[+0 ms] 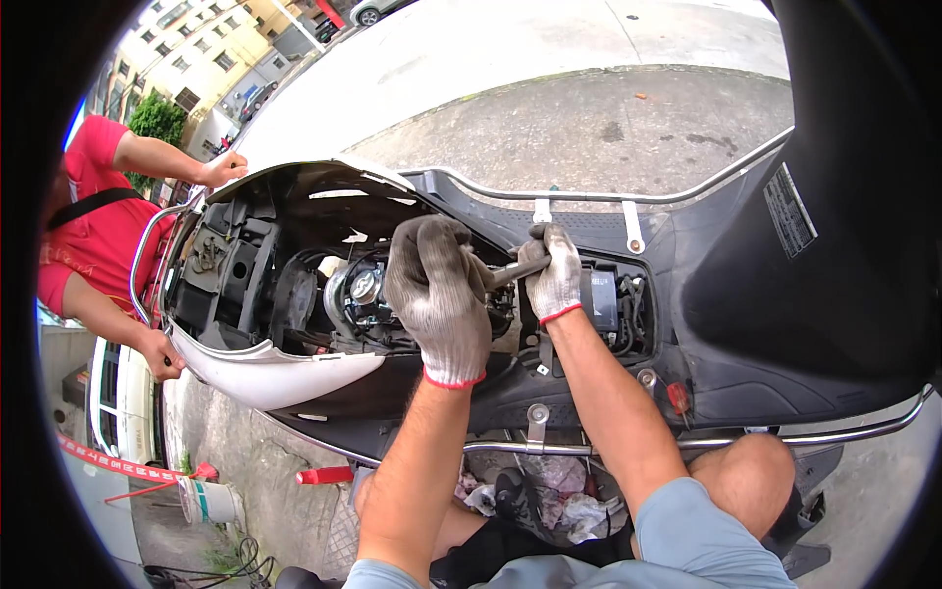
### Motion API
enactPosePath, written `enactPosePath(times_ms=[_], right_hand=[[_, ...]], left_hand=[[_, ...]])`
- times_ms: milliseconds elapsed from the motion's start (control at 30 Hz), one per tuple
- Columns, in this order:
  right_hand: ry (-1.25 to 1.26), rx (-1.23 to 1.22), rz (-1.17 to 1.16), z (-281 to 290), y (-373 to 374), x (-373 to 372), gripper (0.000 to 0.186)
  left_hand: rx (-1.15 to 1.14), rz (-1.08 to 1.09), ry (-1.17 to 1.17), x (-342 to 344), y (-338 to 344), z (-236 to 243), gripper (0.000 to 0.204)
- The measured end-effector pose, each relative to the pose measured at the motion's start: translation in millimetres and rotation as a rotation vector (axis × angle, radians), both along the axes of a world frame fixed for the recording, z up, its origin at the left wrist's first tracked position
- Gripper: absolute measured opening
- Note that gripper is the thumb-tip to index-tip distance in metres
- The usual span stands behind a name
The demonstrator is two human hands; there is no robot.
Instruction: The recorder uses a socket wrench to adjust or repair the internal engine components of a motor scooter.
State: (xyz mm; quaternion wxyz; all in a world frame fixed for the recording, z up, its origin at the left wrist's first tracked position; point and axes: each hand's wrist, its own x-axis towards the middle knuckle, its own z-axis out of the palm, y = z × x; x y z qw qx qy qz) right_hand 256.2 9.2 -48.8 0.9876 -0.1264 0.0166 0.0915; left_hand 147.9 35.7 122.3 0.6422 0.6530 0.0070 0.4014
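A scooter lies across my view with its seat off and the body shell (280, 381) open around the engine. My left hand (440, 294), in a grey-white knitted glove with a red cuff, is closed over the engine bay around a dark bar-like tool (520, 271). My right hand (555, 270), gloved the same way, grips the tool's other end above the opening in the footboard. What the tool's hidden end touches does not show. Behind my left hand sits the engine (365, 285) with its metal parts and hoses. A dark box like a battery (601, 299) lies beside my right hand.
At the left, a person in a red shirt (108, 226) holds the scooter's rear end with both hands. A screwdriver with a red handle (678, 397) lies on the footboard. Chrome side rails (706, 444) run along the body. A white bucket (211, 501) stands on the ground.
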Motion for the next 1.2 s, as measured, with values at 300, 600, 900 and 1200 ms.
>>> enactPosePath(times_ms=[300,600,900,1200], right_hand=[[-0.020,-0.007,0.114,-1,-7,-2,0.022],[0.001,-0.024,0.073,6,-3,-2,0.024],[0.105,-0.028,0.039,4,4,2,0.022],[0.213,-0.023,-0.043,6,13,7,0.021]], left_hand=[[-0.084,0.084,-0.053,-14,-14,-23,0.030],[0.052,0.107,-0.015,4,-5,-2,0.029],[0.531,0.312,-0.100,14,13,-13,0.027],[0.623,0.348,-0.058,17,16,-7,0.020]])
